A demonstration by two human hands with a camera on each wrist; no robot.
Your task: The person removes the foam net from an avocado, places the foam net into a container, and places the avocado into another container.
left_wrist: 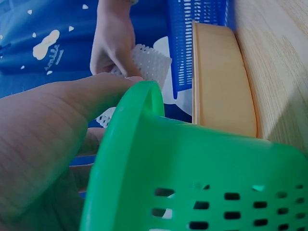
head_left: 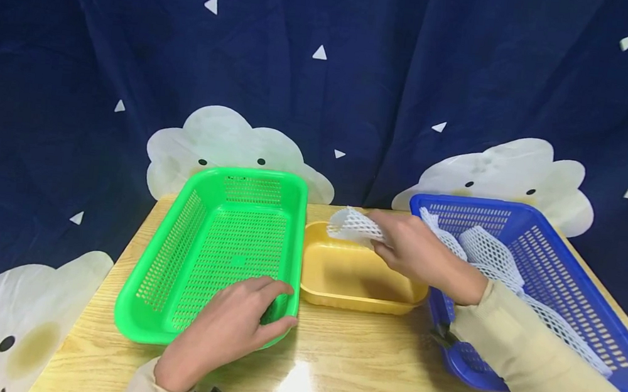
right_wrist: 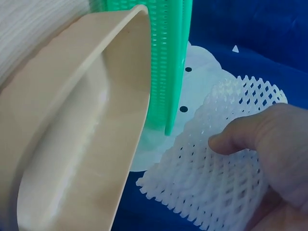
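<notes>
My right hand [head_left: 408, 246] pinches a white foam mesh sleeve [head_left: 358, 224] between thumb and fingers above the back of a yellow oblong tub [head_left: 360, 303]. In the right wrist view, the flattened sleeve [right_wrist: 207, 173] spreads out from under the thumb. My left hand [head_left: 234, 314] lies over the front right corner of a green perforated basket [head_left: 172, 252], its fingers loosely bent. Its thumb [left_wrist: 110, 86] touches the basket's rim in the left wrist view; part of its fingers is hidden behind that rim. No items show inside the green basket or the tub.
A blue perforated basket [head_left: 573, 271] stands at the right with several white foam mesh sleeves [head_left: 492, 254] in it; my right forearm passes over it. All containers stand on a wooden table [head_left: 354, 364]. A dark blue curtain [head_left: 368, 100] hangs behind.
</notes>
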